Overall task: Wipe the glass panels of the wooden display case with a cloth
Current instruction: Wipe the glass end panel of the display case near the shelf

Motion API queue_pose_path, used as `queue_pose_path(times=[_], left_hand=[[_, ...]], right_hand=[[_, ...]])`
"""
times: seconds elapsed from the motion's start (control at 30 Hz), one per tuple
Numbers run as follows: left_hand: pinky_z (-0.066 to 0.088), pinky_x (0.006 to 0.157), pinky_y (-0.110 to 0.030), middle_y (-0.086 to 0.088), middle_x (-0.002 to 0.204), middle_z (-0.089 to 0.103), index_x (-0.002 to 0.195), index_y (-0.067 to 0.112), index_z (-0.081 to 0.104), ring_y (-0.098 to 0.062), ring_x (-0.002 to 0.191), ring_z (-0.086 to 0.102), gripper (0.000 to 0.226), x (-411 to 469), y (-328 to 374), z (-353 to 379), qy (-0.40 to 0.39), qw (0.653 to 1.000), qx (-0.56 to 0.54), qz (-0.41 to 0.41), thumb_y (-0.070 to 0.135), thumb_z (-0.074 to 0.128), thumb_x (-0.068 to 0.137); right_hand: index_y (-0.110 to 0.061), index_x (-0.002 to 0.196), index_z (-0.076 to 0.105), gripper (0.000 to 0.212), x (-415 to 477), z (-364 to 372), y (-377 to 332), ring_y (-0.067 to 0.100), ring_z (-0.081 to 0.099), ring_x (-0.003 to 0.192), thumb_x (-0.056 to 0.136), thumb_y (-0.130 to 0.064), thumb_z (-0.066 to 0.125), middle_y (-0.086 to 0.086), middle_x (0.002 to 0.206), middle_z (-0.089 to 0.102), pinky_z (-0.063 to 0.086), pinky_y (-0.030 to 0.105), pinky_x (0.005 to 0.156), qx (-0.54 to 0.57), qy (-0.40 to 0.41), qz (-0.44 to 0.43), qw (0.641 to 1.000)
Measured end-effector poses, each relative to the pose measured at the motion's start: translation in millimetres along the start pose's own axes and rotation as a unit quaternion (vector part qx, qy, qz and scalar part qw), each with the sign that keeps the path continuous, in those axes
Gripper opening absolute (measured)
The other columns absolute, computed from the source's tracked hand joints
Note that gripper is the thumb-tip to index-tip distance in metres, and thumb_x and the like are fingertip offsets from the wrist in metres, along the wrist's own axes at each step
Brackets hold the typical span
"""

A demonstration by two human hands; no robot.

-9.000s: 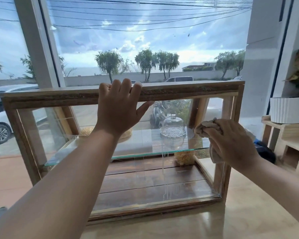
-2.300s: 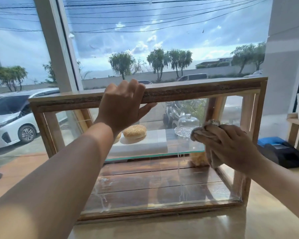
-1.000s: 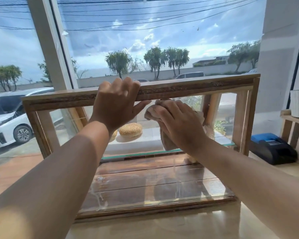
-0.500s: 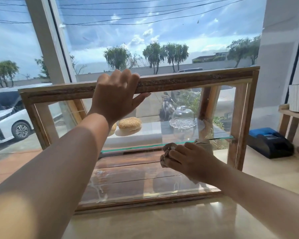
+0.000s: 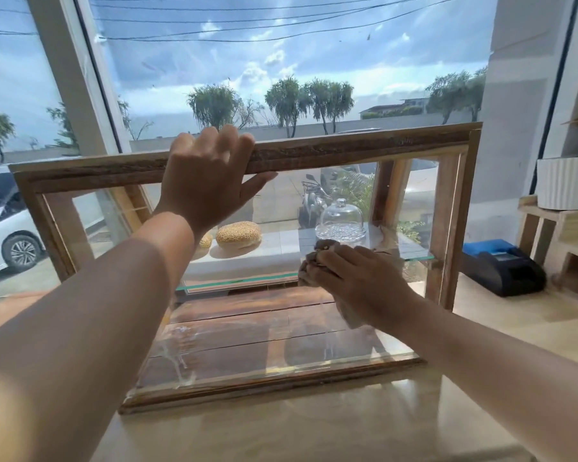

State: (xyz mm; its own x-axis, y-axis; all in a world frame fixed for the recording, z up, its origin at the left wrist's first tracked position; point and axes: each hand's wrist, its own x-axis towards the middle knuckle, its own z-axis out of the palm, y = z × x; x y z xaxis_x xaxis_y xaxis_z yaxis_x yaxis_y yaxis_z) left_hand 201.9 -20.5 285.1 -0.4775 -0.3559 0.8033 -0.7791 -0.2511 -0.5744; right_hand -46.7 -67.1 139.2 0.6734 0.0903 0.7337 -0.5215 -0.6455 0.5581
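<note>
A wooden display case (image 5: 364, 150) with glass panels stands on a pale counter by a big window. My left hand (image 5: 207, 181) grips its top rail, fingers curled over the top edge and thumb stretched along the rail's underside. My right hand (image 5: 357, 281) holds a bunched brown-grey cloth (image 5: 309, 266) against the front glass panel (image 5: 281, 328), about mid-height, right of centre. Wet streaks run down the lower left of the glass. Part of the cloth hangs below my palm.
Inside the case, a glass shelf (image 5: 417, 253) carries a sesame bun (image 5: 238, 234) and a small glass dome (image 5: 341, 219). To the right stand a black-and-blue device (image 5: 501, 266), a wooden rack (image 5: 561, 235) and a white ribbed planter (image 5: 566, 183). The counter (image 5: 314, 428) extends toward me.
Over the last second my right hand swept the cloth from under the top rail down the glass, then back up and rightward to mid-height. My left hand stayed on the rail.
</note>
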Motion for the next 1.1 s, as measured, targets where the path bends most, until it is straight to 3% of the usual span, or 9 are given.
queue_pose_path(times=[0.2,0.3,0.43,0.53,0.6,0.7,0.83,1.0,1.1], left_hand=[[0.035,0.058,-0.038,-0.017,0.088,0.051,0.108,0.004,0.052,-0.031,0.069,0.051,0.063,-1,-1,0,-0.008,1.0,-0.006,-0.007,0.062,0.027,0.105],[0.036,0.058,-0.04,-0.018,0.088,0.051,0.108,0.004,0.051,-0.032,0.07,0.051,0.062,0,0,-1,-0.008,1.0,-0.016,-0.008,0.062,0.029,0.104],[0.038,0.059,-0.042,-0.019,0.087,0.05,0.107,0.003,0.05,-0.032,0.07,0.051,0.062,-1,1,0,-0.013,1.0,-0.012,-0.012,0.061,0.03,0.104],[0.038,0.058,-0.042,-0.018,0.085,0.048,0.105,0.003,0.05,-0.032,0.069,0.05,0.059,0,1,-1,-0.01,1.0,-0.015,-0.012,0.06,0.032,0.105],[0.037,0.058,-0.042,-0.018,0.085,0.047,0.105,0.003,0.05,-0.032,0.069,0.049,0.058,0,2,0,-0.012,1.0,-0.014,-0.011,0.059,0.033,0.105],[0.036,0.058,-0.041,-0.018,0.085,0.047,0.106,0.003,0.049,-0.032,0.069,0.049,0.059,0,1,-2,-0.012,1.0,-0.011,-0.009,0.059,0.032,0.105],[0.037,0.059,-0.041,-0.018,0.085,0.047,0.104,0.003,0.048,-0.032,0.069,0.05,0.057,1,1,-4,-0.012,1.0,-0.013,-0.006,0.058,0.032,0.105],[0.035,0.058,-0.04,-0.019,0.086,0.048,0.104,0.004,0.047,-0.032,0.068,0.05,0.057,0,1,-3,-0.009,1.0,-0.018,-0.005,0.059,0.031,0.105],[0.034,0.058,-0.04,-0.018,0.086,0.048,0.103,0.005,0.047,-0.032,0.07,0.049,0.058,0,2,-3,-0.015,1.0,-0.014,-0.013,0.06,0.031,0.104]], right_hand=[[-0.017,0.106,0.065,0.033,4,12,-14,0.021,0.052,0.088,0.1,-0.003,0.036,0.001,0.097,0.062,0.047,0.033,0.06,0.001,-0.024,-0.034,0.999],[-0.016,0.112,0.061,0.031,-44,-11,38,0.024,0.056,0.087,0.084,-0.004,0.065,0.005,0.1,0.063,0.051,0.037,0.062,-0.031,-0.084,-0.045,0.995],[-0.013,0.107,0.061,0.023,-92,-48,80,0.029,0.066,0.086,0.087,-0.004,0.057,0.009,0.099,0.065,0.058,0.041,0.065,-0.067,-0.117,0.018,0.991],[-0.011,0.106,0.068,0.034,-98,-57,86,0.03,0.067,0.088,0.074,-0.001,0.069,0.01,0.102,0.066,0.058,0.041,0.069,-0.068,-0.142,0.032,0.987],[-0.009,0.11,0.069,0.036,-84,-58,98,0.031,0.065,0.091,0.074,-0.003,0.072,0.011,0.107,0.066,0.059,0.044,0.068,-0.07,-0.121,0.08,0.987],[-0.006,0.114,0.067,0.021,-42,-64,120,0.033,0.057,0.091,0.095,-0.013,0.061,0.012,0.11,0.065,0.055,0.045,0.066,-0.076,0.0,0.206,0.976],[-0.005,0.113,0.065,0.021,-5,-45,101,0.033,0.055,0.094,0.095,-0.012,0.06,0.012,0.108,0.063,0.05,0.042,0.073,-0.057,0.086,0.247,0.963],[-0.004,0.117,0.065,0.026,-17,-22,64,0.03,0.055,0.1,0.092,-0.005,0.066,0.015,0.115,0.062,0.047,0.035,0.083,0.005,0.091,0.293,0.952],[-0.011,0.119,0.06,0.023,-69,-14,30,0.031,0.058,0.1,0.101,-0.022,0.051,0.013,0.114,0.061,0.055,0.042,0.08,0.033,0.034,0.267,0.963]])
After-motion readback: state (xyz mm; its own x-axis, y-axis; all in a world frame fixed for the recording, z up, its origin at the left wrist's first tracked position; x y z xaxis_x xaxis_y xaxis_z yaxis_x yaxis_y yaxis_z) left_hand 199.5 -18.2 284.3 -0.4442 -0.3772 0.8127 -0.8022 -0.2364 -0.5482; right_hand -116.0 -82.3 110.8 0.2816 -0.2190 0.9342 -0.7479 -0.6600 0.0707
